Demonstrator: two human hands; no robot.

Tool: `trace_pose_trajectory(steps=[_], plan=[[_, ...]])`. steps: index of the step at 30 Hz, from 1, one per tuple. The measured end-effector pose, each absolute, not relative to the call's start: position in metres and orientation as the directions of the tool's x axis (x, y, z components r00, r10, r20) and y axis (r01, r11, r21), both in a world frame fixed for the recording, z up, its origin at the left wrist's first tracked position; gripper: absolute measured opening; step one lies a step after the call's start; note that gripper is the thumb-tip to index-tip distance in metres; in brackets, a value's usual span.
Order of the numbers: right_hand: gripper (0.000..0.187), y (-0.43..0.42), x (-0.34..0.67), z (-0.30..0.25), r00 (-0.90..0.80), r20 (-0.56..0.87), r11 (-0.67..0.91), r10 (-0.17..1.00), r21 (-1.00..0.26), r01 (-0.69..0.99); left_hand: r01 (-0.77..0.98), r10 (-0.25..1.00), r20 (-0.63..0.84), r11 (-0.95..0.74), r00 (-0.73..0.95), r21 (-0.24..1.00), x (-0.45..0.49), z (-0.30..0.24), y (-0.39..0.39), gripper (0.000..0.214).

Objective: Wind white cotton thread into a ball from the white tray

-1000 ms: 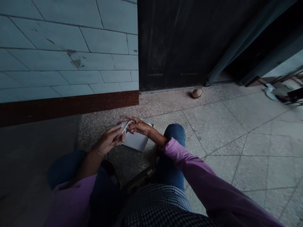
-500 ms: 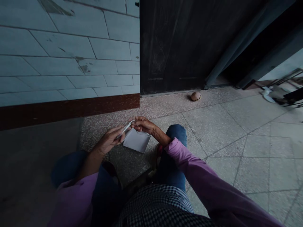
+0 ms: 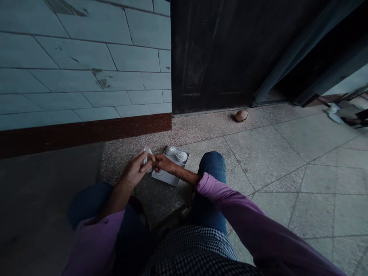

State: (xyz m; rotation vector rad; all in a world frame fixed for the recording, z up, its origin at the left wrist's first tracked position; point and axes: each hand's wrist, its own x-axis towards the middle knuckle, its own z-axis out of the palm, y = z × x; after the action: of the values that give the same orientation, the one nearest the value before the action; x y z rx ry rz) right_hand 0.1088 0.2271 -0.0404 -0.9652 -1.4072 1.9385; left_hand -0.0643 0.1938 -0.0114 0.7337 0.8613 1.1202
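My left hand (image 3: 137,170) and my right hand (image 3: 161,163) meet fingertip to fingertip low over the floor between my knees. Both are closed in a pinch on a small white coiled cord (image 3: 146,155), part of which sticks up above my left fingers. Just beyond my right hand a white box (image 3: 168,177) lies on the floor. At its far end rests a clear packet (image 3: 179,154) with two white coils inside.
A tiled wall (image 3: 86,73) with a dark red skirting runs on the left. A dark door (image 3: 212,53) stands ahead, with a small brown rounded object (image 3: 241,115) at its foot. Clutter (image 3: 345,113) lies at the far right. My knees in jeans flank the box.
Both hands have dropped lower and drawn together. My right hand has come off the box, which now shows the packet of coils. The cord is bunched up between my fingers.
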Motion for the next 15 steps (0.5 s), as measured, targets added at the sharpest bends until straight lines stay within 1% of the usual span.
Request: trace_pose_trajectory(steps=[1, 4, 7, 10, 12, 15], plan=[[0.05, 0.223, 0.106, -0.042, -0.592, -0.249, -0.303, 0.767, -0.953, 0.009, -0.463, 0.96, -0.232, 0.279, 0.157, 0.841, -0.065, -0.012, 0.195, 0.063], [0.031, 0.215, 0.105, -0.038, -0.601, -0.294, -0.282, 0.743, -0.952, 0.117, -0.497, 0.952, -0.299, 0.287, 0.058, 0.819, -0.067, -0.012, 0.198, 0.061], [0.023, 0.21, 0.108, -0.028, -0.63, -0.302, -0.213, 0.715, -0.953, 0.214, -0.51, 0.939, -0.343, 0.291, -0.007, 0.809, -0.07, -0.011, 0.201, 0.063], [0.026, 0.203, 0.111, -0.019, -0.652, -0.317, -0.179, 0.689, -0.946, 0.27, -0.513, 0.942, -0.333, 0.265, -0.043, 0.817, -0.075, -0.012, 0.205, 0.067], [0.032, 0.195, 0.114, -0.015, -0.662, -0.324, -0.154, 0.676, -0.94, 0.304, -0.495, 0.95, -0.308, 0.245, -0.049, 0.834, -0.079, -0.014, 0.206, 0.072], [0.045, 0.184, 0.121, -0.009, -0.689, -0.299, -0.064, 0.66, -0.936, 0.345, -0.36, 0.95, -0.308, 0.269, -0.054, 0.893, -0.085, -0.02, 0.204, 0.079]])
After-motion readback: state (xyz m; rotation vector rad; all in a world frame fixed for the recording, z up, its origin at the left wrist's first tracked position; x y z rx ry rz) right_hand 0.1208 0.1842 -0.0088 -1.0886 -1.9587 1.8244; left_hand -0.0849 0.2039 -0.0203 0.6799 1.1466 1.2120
